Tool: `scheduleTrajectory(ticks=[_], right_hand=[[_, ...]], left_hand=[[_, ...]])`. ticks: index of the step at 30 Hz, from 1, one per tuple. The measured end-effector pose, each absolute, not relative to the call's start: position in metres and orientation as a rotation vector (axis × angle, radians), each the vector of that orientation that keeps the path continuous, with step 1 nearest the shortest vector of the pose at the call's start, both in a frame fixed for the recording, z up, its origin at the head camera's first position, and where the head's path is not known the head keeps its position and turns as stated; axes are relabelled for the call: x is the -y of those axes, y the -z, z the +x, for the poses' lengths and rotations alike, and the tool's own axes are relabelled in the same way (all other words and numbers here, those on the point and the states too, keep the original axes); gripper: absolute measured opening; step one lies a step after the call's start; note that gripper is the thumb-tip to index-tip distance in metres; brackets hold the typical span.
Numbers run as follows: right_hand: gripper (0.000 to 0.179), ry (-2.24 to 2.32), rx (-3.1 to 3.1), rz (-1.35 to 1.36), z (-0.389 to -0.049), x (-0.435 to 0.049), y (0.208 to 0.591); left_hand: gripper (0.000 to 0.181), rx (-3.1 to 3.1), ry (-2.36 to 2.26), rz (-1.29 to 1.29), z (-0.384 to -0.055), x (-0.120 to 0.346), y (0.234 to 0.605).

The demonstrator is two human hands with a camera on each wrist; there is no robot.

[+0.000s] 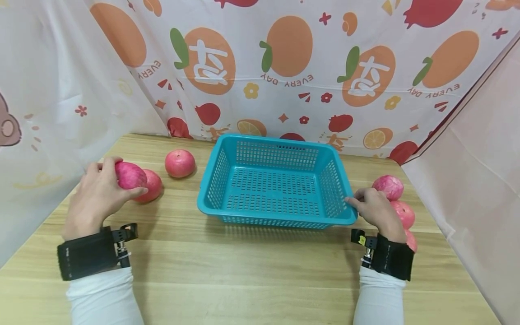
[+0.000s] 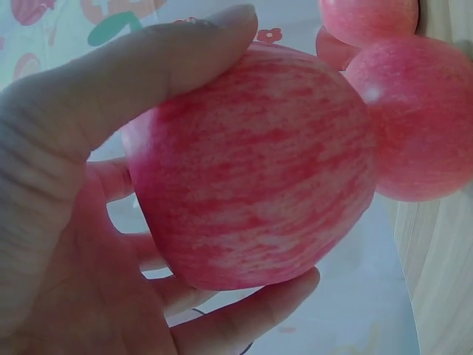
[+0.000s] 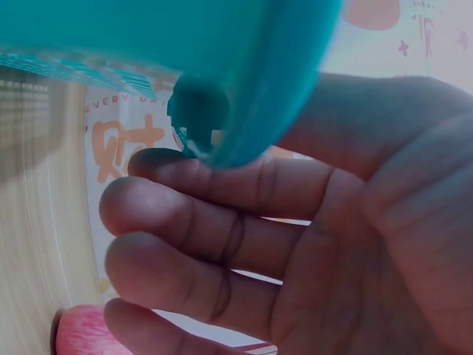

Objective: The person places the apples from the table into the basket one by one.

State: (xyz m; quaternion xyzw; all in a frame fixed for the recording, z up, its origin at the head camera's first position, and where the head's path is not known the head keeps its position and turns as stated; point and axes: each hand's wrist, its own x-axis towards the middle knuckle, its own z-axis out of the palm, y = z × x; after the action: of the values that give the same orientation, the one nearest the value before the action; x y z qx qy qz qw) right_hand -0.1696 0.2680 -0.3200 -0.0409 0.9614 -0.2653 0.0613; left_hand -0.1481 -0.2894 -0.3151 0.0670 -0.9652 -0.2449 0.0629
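Gripping a striped apple (image 1: 129, 175) at frame L: L hand (image 1: 95, 192), fingers & thumb curled round it. R hand (image 1: 375, 207) pinches the R rim of the teal basket (image 1: 280, 217), approx. ctr frame. 2 pink apples (image 1: 180, 163) nr L hand; 3 others (image 1: 402, 214) in a row, far R, beside R hand.

Streaked apple (image 1: 129, 175): rounded, pink-red skin marked with darker crimson bands, gripped between the thumb and curved fingers of the left hand (image 1: 92, 195), well to the left of the plastic basket (image 1: 280, 218). The latter is blue-green, rectangular, open-topped and upright, its long sides running left to right, its walls and floor pierced by rows of small openings. The right hand (image 1: 377, 210) grips its rim at the right-hand end, toward the near corner.
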Motion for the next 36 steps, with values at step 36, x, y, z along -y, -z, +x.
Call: scheduleTrajectory(ticks=[36], right_hand=[[0.034, 0.841, -2.906, -0.113, -0.171, -0.269, 0.323]], left_hand=[[0.083, 2.824, 0.625, -0.019, -0.160, 0.241, 0.302]])
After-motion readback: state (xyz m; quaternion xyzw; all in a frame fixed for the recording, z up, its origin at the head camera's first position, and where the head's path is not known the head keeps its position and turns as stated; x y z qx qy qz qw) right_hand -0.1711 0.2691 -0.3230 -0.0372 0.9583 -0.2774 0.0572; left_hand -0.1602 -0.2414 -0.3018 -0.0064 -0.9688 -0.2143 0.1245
